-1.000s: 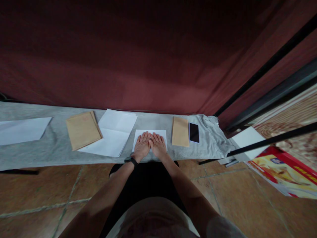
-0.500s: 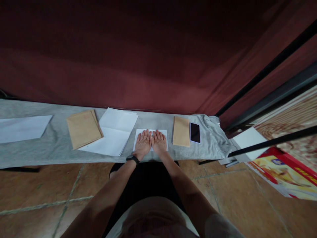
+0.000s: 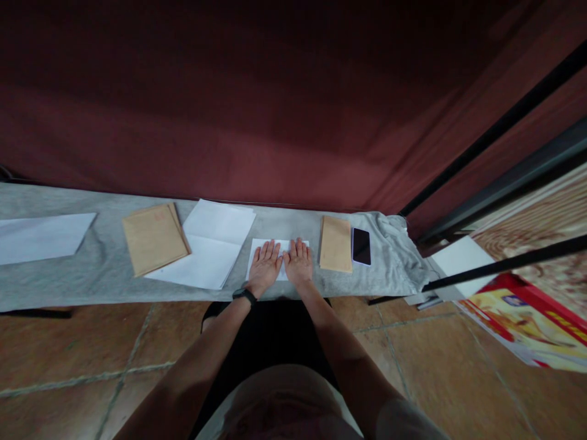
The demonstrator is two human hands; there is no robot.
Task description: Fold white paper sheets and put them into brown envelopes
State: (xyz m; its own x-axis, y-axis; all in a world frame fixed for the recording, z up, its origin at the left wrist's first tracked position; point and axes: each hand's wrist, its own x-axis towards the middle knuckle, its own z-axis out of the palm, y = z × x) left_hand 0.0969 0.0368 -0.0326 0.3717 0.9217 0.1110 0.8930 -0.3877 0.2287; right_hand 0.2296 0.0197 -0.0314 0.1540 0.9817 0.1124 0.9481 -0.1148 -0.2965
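A small white sheet of paper [image 3: 282, 273], perhaps folded, lies close to the front edge of the cloth-covered bench. My left hand [image 3: 265, 264] rests flat on its left part, fingers stretched out and pointing away from me. On the right part my right hand [image 3: 298, 263] lies flat too, palm down, its fingers extended. A narrow strip of the paper shows between the two hands. Left of them are larger white sheets with a crease [image 3: 213, 244], partly under a stack of brown envelopes [image 3: 156, 239].
A second stack of brown envelopes [image 3: 336, 243] lies to the right, beside a phone [image 3: 361, 246]. Another white sheet [image 3: 41, 237] is at the far left of the grey cloth [image 3: 110, 281]. A dark red curtain [image 3: 275, 140] hangs behind. Black bars and a colourful box [image 3: 527, 318] stand at right.
My right hand has slid slightly to the right over the paper, widening the gap between my hands. My left hand has stayed nearly in place.
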